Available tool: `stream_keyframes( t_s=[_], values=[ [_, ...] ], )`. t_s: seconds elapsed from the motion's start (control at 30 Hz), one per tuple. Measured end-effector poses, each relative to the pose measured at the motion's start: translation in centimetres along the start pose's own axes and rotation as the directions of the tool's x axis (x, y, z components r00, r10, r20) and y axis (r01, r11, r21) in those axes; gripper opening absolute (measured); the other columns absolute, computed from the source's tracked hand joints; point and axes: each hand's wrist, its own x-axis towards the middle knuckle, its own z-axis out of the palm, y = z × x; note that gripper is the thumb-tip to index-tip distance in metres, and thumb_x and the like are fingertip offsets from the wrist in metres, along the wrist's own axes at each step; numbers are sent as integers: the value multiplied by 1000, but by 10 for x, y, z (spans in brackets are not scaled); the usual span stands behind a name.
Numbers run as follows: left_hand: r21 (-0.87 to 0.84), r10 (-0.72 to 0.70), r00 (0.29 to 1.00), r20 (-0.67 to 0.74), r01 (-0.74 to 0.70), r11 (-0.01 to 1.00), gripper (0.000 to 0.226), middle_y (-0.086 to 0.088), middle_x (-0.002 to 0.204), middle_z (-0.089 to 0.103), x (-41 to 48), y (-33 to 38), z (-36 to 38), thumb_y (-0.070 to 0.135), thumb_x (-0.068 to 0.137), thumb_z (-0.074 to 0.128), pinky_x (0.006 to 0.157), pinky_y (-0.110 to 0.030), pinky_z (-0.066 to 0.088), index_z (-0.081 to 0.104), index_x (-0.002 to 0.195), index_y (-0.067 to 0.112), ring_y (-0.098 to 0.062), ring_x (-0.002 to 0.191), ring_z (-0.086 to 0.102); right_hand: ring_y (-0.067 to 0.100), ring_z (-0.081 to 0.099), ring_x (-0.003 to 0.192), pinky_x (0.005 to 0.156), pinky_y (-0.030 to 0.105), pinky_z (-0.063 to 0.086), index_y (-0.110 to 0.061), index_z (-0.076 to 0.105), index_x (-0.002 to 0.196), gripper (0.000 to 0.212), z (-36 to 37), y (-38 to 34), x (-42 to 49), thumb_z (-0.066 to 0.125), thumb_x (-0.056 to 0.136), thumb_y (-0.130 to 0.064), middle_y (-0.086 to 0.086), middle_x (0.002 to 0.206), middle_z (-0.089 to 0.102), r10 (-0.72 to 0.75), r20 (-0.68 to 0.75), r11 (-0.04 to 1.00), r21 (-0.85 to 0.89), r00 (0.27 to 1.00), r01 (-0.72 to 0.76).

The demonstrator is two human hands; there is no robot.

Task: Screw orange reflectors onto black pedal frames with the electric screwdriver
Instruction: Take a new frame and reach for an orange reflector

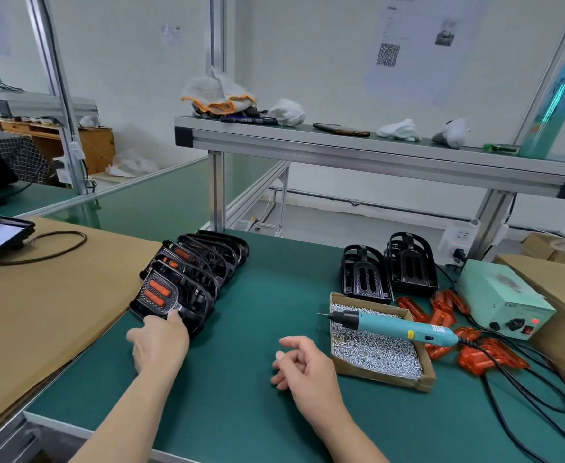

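A row of black pedal frames with orange reflectors fitted leans on the green mat at centre left. My left hand grips the front edge of the nearest pedal in that row. My right hand hovers over the mat with loosely curled fingers and nothing in it. The teal electric screwdriver lies across a cardboard box of screws, right of my right hand. Two stacks of bare black pedal frames stand behind the box. Loose orange reflectors lie to its right.
A pale green power supply with black cables sits at the right, beside cardboard boxes. Brown cardboard sheets cover the table's left, with a black tray and cable on them. An aluminium shelf with rags and a phone spans overhead.
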Motion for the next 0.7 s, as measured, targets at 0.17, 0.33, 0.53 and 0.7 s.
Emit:
stream_keyframes(
  t_s=[0.17, 0.33, 0.53, 0.7],
  values=[
    [2, 102, 994, 26, -102, 995, 20, -21, 123, 35, -20, -8, 1, 19, 90, 46, 93, -48, 39, 44, 104, 3, -42, 107, 40, 18, 71, 66, 63, 27, 56, -18, 63, 110, 15, 0, 0, 0, 62, 97, -10, 11, 84, 69, -2, -2, 1000, 1, 1000, 2],
    [189, 210, 978, 5, -207, 960, 50, -27, 126, 44, -30, -12, 9, 31, 84, 66, 99, -49, 38, 43, 120, 6, -44, 115, 37, 18, 71, 65, 63, 27, 57, -17, 63, 109, 15, 0, 0, 0, 61, 97, -9, 13, 84, 70, -4, -4, 1000, 5, 1000, 4],
    [167, 275, 959, -65, -261, 951, 58, -27, 130, 46, -17, -15, 13, 43, 90, 63, 99, -52, 39, 43, 134, 10, -43, 118, 39, 19, 71, 66, 64, 28, 57, -18, 63, 108, 14, 0, 1, 1, 61, 97, -9, 10, 83, 70, -6, -5, 1000, 4, 1000, 6],
    [231, 293, 947, -131, -258, 938, 78, -26, 133, 43, -13, -11, 19, 60, 78, 70, 99, -52, 38, 43, 129, 8, -44, 115, 43, 19, 71, 66, 63, 28, 56, -18, 63, 107, 15, 1, 1, 1, 61, 97, -9, 10, 82, 70, -5, -7, 1000, 9, 1000, 5]
  ],
)
